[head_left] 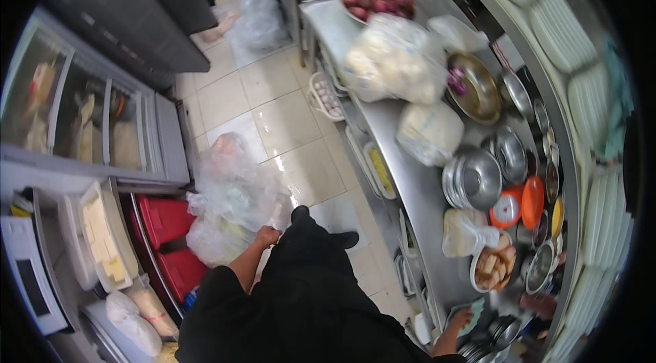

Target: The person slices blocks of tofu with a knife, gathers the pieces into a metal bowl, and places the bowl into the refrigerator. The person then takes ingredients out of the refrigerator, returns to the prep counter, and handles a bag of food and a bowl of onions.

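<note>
My left hand hangs over the floor with its fingers curled closed. It is at the lower right edge of a large clear plastic bag with pale and reddish contents; whether the fingers grip the plastic, I cannot make out. On the other side, my right hand is at the near end of the steel counter, closed on a light green cloth. Steel bowls are just beside that hand, and a white bowl of brown chunks in liquid stands farther up the counter.
The steel counter carries bagged pale food, red onions, stacked steel bowls and an orange scale. Left are a glass-door fridge and red bins. Another plastic bag lies farther along the tiled floor.
</note>
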`<act>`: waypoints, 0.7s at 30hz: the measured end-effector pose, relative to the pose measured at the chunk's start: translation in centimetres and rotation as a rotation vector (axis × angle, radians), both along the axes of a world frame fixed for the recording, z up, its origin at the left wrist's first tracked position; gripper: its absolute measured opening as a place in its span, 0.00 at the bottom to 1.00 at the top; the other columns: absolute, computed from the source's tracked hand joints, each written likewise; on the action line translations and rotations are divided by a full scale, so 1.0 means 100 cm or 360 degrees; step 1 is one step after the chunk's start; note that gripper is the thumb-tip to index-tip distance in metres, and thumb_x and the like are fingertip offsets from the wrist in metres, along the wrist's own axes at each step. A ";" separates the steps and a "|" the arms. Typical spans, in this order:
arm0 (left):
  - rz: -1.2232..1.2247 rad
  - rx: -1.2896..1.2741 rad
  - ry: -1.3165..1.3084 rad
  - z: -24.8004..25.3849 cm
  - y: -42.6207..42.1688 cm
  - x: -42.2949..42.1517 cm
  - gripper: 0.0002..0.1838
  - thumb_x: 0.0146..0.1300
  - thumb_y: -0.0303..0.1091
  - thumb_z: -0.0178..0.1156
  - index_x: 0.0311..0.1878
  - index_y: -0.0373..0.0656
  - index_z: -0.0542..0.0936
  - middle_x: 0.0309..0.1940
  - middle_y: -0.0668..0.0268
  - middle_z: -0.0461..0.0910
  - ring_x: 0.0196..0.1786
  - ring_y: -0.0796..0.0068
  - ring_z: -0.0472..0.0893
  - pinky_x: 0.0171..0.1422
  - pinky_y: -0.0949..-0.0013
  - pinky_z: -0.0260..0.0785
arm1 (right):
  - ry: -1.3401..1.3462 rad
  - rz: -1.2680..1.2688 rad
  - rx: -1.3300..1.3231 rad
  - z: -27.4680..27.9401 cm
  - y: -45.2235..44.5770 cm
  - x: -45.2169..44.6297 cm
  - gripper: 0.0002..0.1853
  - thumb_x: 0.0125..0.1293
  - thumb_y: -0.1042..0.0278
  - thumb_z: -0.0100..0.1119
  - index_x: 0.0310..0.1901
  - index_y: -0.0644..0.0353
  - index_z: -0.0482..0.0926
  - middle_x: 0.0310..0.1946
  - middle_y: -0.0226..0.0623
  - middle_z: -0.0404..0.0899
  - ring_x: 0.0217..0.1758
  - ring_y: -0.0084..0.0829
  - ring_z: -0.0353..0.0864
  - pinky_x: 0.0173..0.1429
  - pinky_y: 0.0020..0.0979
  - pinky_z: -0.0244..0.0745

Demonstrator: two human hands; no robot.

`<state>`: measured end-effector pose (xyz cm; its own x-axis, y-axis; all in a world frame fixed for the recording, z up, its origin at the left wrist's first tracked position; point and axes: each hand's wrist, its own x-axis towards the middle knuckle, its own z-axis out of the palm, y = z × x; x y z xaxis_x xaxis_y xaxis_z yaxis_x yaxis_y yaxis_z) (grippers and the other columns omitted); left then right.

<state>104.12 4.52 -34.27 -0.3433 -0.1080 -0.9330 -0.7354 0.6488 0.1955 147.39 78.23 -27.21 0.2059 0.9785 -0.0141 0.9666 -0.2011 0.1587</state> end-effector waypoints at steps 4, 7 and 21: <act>0.0343 0.0035 0.0257 -0.041 -0.042 0.013 0.21 0.58 0.43 0.62 0.49 0.38 0.81 0.26 0.64 0.82 0.26 0.73 0.79 0.28 0.67 0.71 | -0.0991 0.1639 0.1231 -0.002 -0.090 -0.029 0.24 0.71 0.65 0.50 0.66 0.63 0.65 0.49 0.64 0.75 0.35 0.52 0.83 0.30 0.43 0.79; 0.0542 -0.0103 0.0340 -0.051 -0.067 0.031 0.21 0.54 0.45 0.61 0.42 0.35 0.85 0.38 0.51 0.85 0.38 0.58 0.86 0.38 0.60 0.77 | 0.0076 0.1173 0.0745 0.014 -0.181 -0.101 0.26 0.72 0.64 0.48 0.66 0.69 0.62 0.56 0.65 0.69 0.48 0.55 0.74 0.46 0.46 0.71; 0.1650 0.0209 -0.0290 -0.068 -0.089 0.129 0.17 0.60 0.42 0.61 0.47 0.40 0.78 0.32 0.63 0.77 0.33 0.66 0.78 0.39 0.49 0.72 | 0.0834 0.2150 -0.0325 0.099 -0.380 -0.396 0.34 0.59 0.72 0.59 0.66 0.73 0.60 0.64 0.60 0.64 0.70 0.56 0.61 0.74 0.42 0.53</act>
